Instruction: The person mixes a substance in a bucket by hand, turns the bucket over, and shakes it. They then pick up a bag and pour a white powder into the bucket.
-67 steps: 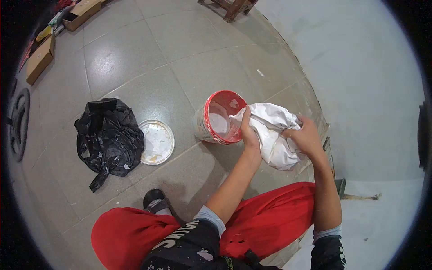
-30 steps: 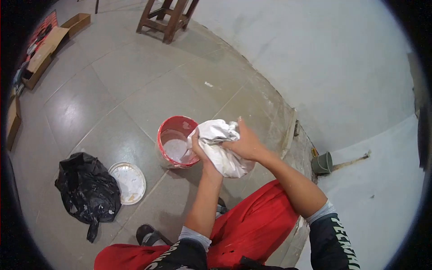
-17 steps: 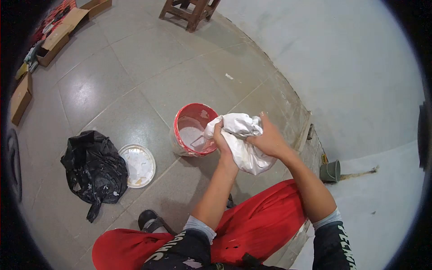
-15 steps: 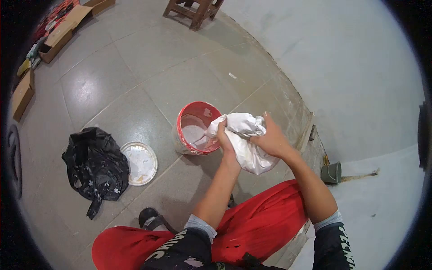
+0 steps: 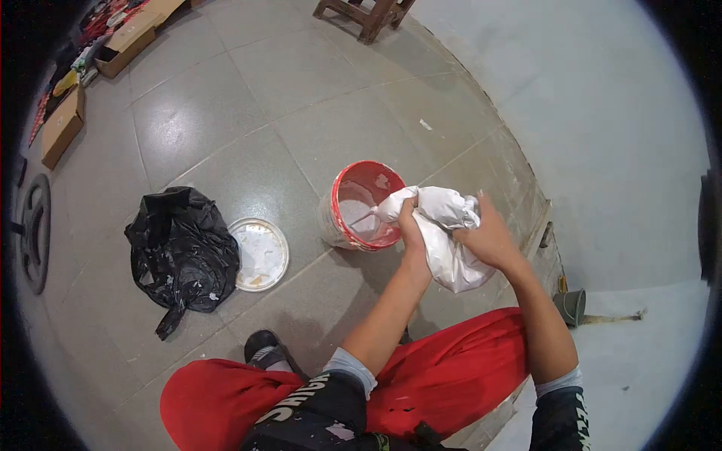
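Note:
A white plastic bag (image 5: 451,259), crumpled and partly rolled, is held between both hands beside a red-rimmed bucket (image 5: 326,214). My left hand (image 5: 411,225) is wrapped round the bag's narrowed end, which reaches over the bucket's rim. My right hand (image 5: 487,237) grips the bag's bunched upper fold from the right, with the thumb toward its middle. The lower part of the bag hangs loose between my forearms. Whitish material (image 5: 353,203) shows inside the bucket, and a thin grey strip runs from the bag's end down into it.
A black plastic bag (image 5: 184,255) lies on the tiled floor, overlapping a white stained lid (image 5: 260,255). A wooden stool (image 5: 368,19) stands ahead by the wall. Cardboard boxes (image 5: 64,128) line the far left. A small dark pot (image 5: 570,307) is at the wall's foot, right.
The camera view has shifted, so the bucket, lid, black bag and stool appear farther right. Both hands keep the same grip on the white bag at the bucket's rim.

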A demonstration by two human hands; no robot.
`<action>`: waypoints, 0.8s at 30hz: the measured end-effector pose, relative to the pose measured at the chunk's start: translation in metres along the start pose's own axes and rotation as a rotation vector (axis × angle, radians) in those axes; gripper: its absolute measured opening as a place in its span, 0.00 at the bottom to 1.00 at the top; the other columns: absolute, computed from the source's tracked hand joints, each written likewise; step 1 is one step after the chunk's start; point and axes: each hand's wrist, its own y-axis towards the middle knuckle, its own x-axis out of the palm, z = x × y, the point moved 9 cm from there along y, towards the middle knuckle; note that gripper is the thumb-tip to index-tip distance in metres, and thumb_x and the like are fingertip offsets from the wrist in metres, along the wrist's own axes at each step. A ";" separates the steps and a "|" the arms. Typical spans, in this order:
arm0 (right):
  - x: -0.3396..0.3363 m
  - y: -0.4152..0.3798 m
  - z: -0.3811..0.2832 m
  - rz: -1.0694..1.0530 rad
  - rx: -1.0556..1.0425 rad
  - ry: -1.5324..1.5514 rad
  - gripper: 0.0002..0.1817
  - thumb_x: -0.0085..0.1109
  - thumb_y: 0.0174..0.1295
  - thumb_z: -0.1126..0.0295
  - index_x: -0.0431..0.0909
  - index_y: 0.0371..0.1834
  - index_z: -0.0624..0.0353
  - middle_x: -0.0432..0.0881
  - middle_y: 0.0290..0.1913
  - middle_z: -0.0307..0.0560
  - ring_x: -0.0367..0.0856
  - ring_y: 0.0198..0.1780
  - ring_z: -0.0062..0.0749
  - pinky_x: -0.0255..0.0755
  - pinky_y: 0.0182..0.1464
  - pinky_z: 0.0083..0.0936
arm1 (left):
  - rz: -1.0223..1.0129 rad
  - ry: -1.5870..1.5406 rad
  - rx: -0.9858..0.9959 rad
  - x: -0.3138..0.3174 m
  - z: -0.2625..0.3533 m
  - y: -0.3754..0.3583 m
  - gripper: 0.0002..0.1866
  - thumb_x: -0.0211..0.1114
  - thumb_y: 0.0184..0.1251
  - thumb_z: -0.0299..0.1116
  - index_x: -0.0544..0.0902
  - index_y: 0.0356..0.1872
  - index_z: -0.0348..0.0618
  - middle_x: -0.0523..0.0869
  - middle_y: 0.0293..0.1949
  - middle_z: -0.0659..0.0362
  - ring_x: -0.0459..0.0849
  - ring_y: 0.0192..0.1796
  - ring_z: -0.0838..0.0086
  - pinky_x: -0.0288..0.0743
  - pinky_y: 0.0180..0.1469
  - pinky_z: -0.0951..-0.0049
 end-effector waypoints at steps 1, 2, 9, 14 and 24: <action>0.000 0.001 0.001 0.025 -0.029 -0.011 0.52 0.69 0.44 0.62 0.56 0.72 0.76 0.75 0.60 0.77 0.75 0.64 0.62 0.69 0.65 0.39 | 0.006 -0.004 -0.006 0.001 -0.001 -0.002 0.23 0.49 0.66 0.49 0.81 0.46 0.40 0.86 0.44 0.49 0.84 0.48 0.53 0.76 0.56 0.52; -0.001 0.001 0.001 0.050 -0.055 -0.023 0.51 0.69 0.44 0.62 0.56 0.72 0.76 0.75 0.59 0.77 0.76 0.63 0.62 0.69 0.64 0.39 | 0.012 -0.010 -0.014 0.002 -0.002 -0.003 0.22 0.49 0.66 0.48 0.81 0.46 0.40 0.86 0.44 0.49 0.84 0.48 0.53 0.76 0.57 0.52; -0.003 0.000 -0.001 0.024 -0.013 -0.025 0.51 0.69 0.44 0.62 0.56 0.72 0.76 0.75 0.60 0.77 0.76 0.63 0.63 0.70 0.64 0.39 | 0.011 -0.039 -0.044 -0.003 -0.006 0.000 0.22 0.49 0.66 0.48 0.80 0.47 0.41 0.85 0.46 0.49 0.83 0.50 0.53 0.75 0.57 0.52; -0.001 0.002 0.004 0.015 0.001 -0.027 0.51 0.69 0.44 0.62 0.56 0.72 0.75 0.76 0.58 0.77 0.77 0.61 0.64 0.70 0.64 0.40 | -0.013 0.005 -0.017 -0.007 -0.003 0.004 0.22 0.49 0.66 0.48 0.79 0.47 0.42 0.84 0.46 0.49 0.83 0.50 0.53 0.75 0.58 0.52; 0.000 0.004 0.005 0.003 -0.022 -0.016 0.52 0.68 0.44 0.62 0.55 0.72 0.76 0.76 0.58 0.76 0.76 0.62 0.64 0.70 0.64 0.39 | 0.016 -0.005 -0.067 -0.001 -0.007 -0.001 0.22 0.48 0.65 0.48 0.80 0.46 0.41 0.85 0.46 0.49 0.83 0.50 0.53 0.75 0.57 0.51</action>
